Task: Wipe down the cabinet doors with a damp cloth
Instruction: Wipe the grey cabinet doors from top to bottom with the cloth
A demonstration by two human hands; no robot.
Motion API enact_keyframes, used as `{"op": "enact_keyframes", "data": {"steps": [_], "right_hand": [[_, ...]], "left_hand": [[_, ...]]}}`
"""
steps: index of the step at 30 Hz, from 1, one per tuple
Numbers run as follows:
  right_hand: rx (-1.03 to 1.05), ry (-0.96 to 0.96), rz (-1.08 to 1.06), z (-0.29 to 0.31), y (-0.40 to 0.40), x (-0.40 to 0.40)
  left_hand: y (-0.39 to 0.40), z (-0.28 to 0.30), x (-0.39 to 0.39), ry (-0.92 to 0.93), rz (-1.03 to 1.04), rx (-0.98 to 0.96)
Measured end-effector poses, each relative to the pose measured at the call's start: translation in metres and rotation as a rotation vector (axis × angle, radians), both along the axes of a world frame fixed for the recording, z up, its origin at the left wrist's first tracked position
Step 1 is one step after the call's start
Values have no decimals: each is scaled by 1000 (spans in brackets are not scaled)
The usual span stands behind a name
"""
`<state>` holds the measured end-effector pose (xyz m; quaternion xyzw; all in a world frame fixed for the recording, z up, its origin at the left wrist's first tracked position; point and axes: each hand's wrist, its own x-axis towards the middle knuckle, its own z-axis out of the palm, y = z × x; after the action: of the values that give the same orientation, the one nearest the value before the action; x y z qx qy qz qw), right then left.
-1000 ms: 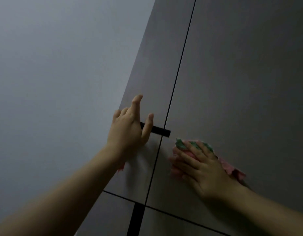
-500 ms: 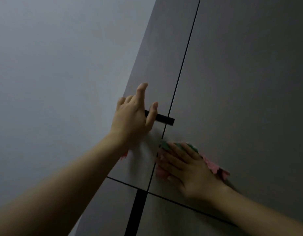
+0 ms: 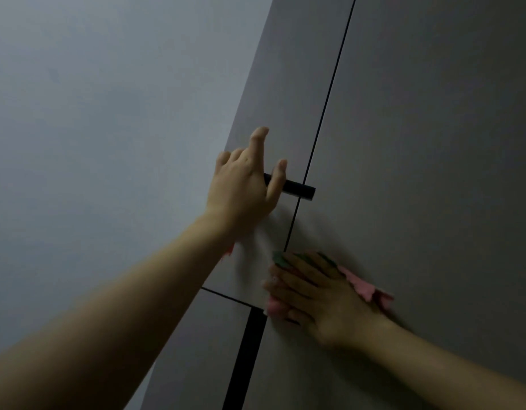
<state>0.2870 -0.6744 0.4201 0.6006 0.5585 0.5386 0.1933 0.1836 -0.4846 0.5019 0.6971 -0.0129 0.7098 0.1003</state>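
Grey cabinet doors [image 3: 418, 143] fill the right of the view beside a pale wall [image 3: 108, 113]. Against the narrow door the left hand [image 3: 241, 187] rests with fingers spread, over a dark handle [image 3: 297, 189]. Lower, the right hand [image 3: 318, 294] presses a pink and green cloth [image 3: 365, 287] flat with straight fingers across the door seam.

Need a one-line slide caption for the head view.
Right hand presses a pink-and-green cloth flat on the grey cabinet door; left hand braces by the black handle.

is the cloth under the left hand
No, the pink and green cloth is pressed to the cabinet door under the right hand; the left hand is by the black handle.
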Motion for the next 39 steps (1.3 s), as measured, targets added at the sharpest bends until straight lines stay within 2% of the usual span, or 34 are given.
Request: {"op": "enact_keyframes", "data": {"steps": [6,8,11,14,20,22,25,27,29,33,34,36,39], "right_hand": [[103,-53,-31,6,70,-5],[77,-58,-46,-3,52,-1],[33,-59,42,-5,3,6],[74,-85,89,3,-22,11],[384,-16,-54,-6,49,2],[319,-18,-37,-15,46,5],[220,-50,75,-20,-4,11],[277,-57,57,-6,-42,13],[379,-25,-52,7,-59,10],[729,59,-116,-5,-11,0],[722,66,-96,-10,2,0],[574,57,-52,-17,10,2],[416,18,25,-16,-29,10]], "left_hand": [[2,-2,1,-19,0,22],[3,-2,2,-42,-2,41],[2,-1,3,-53,-5,27],[1,-2,3,-46,-22,22],[0,-1,4,-60,21,43],[2,-1,3,-50,19,53],[2,-2,2,-47,27,54],[-2,-1,1,-39,30,22],[-6,-2,2,-33,40,0],[-4,-4,2,-9,82,26],[-4,-4,2,-10,94,31],[-5,-2,2,-2,101,27],[-7,-2,-1,28,91,15]]}}
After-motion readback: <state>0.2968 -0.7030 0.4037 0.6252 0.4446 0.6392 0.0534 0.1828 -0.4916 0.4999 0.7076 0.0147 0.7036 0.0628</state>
